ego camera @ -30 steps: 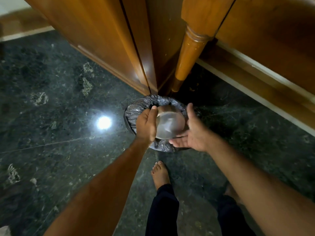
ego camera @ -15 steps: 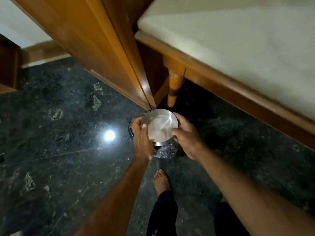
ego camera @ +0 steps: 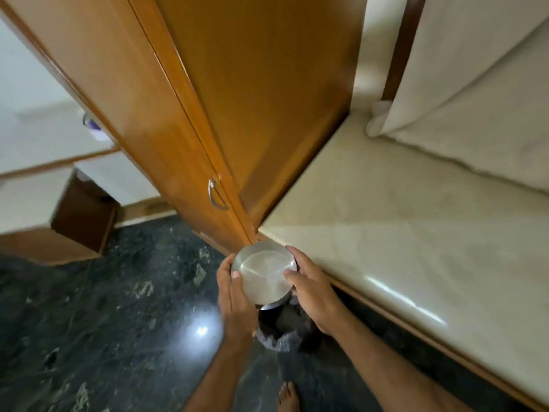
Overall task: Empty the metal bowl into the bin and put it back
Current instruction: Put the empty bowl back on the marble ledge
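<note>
The metal bowl (ego camera: 263, 273) is round and shiny, with its open side facing me and nothing visible inside. My left hand (ego camera: 234, 295) grips its left rim and my right hand (ego camera: 312, 288) grips its right rim. The bowl hangs in the air above the floor, beside the corner of the pale marble counter (ego camera: 401, 239). Below my hands stands the bin (ego camera: 282, 337), lined with a dark plastic bag; my wrists hide part of it.
A tall wooden cupboard (ego camera: 184, 108) with a metal handle (ego camera: 215, 194) rises just behind the bowl. Dark polished stone floor (ego camera: 104, 322) spreads to the left, with a light glare. My bare foot (ego camera: 286, 396) stands near the bottom edge. A cream curtain (ego camera: 475, 84) hangs at right.
The bowl was upside down low over the bin; it has been turned upright and raised to counter height. My right hand closed onto its rim. The view tilted upward.
</note>
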